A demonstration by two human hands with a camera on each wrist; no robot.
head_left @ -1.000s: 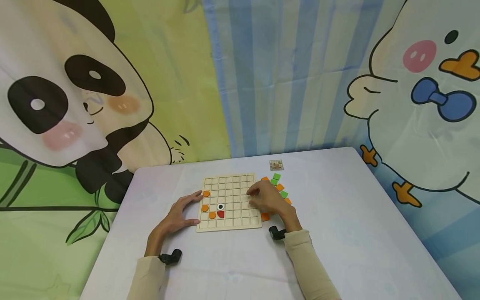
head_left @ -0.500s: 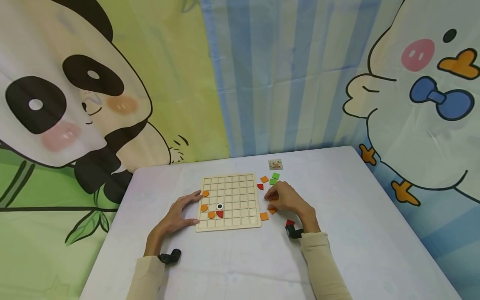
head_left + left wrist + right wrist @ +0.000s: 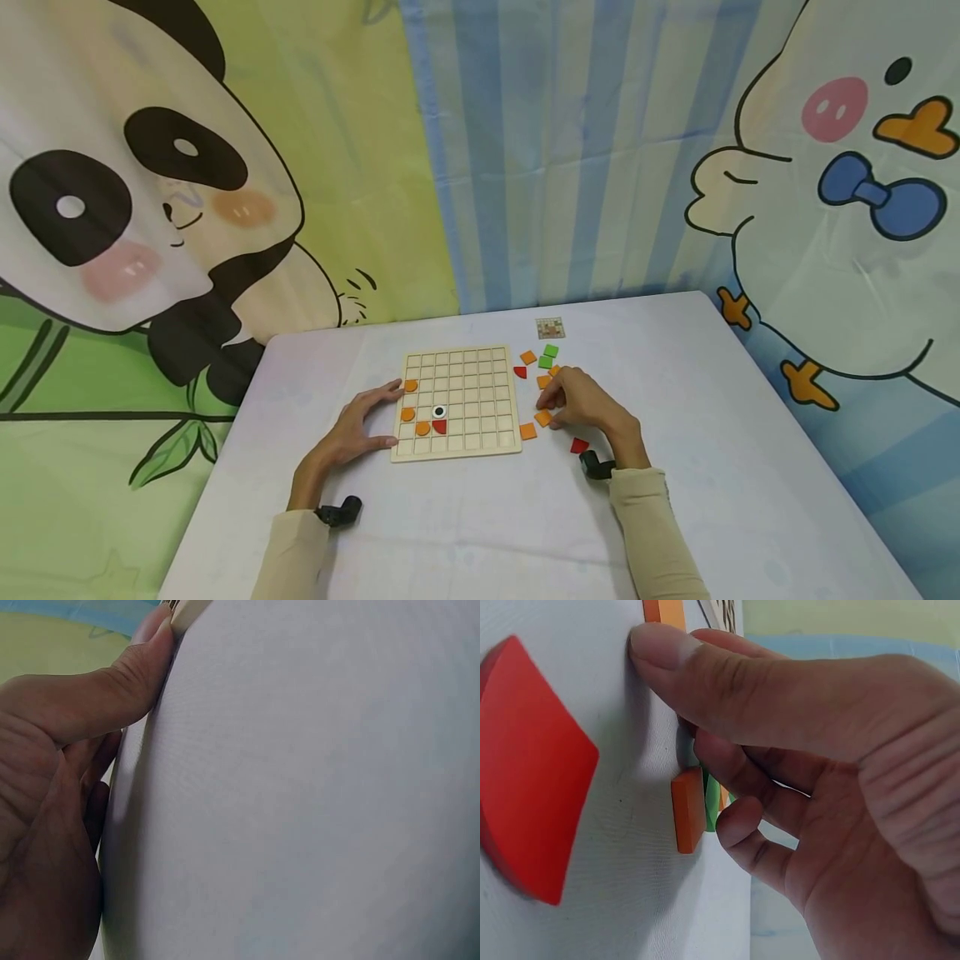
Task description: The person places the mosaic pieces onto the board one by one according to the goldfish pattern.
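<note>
My left hand (image 3: 351, 429) rests at the left edge of a pale wooden grid board (image 3: 472, 400), thumb and fingers spread along the rim. In the left wrist view, the thumb (image 3: 112, 694) touches the board's corner. My right hand (image 3: 588, 404) is right of the board, thumb and forefinger pinching an orange square tile (image 3: 543, 418) at the tabletop. In the right wrist view, the thumb tip partly covers an orange tile (image 3: 664, 611). On the board lie several orange round pieces (image 3: 423, 428), a red quarter-round piece (image 3: 439, 427) and a white disc with a black dot (image 3: 438, 412).
Beside the board's right edge lie another orange square (image 3: 528, 431), red pieces (image 3: 580, 446) and green squares (image 3: 551, 351). A small picture card (image 3: 550, 327) lies behind them on the white table (image 3: 465, 533). Printed cloth hangs at the back.
My right hand moves from over the board's right side to the loose tiles, then down onto the orange square, uncovering orange tiles behind it. The left hand stays at the board's edge.
</note>
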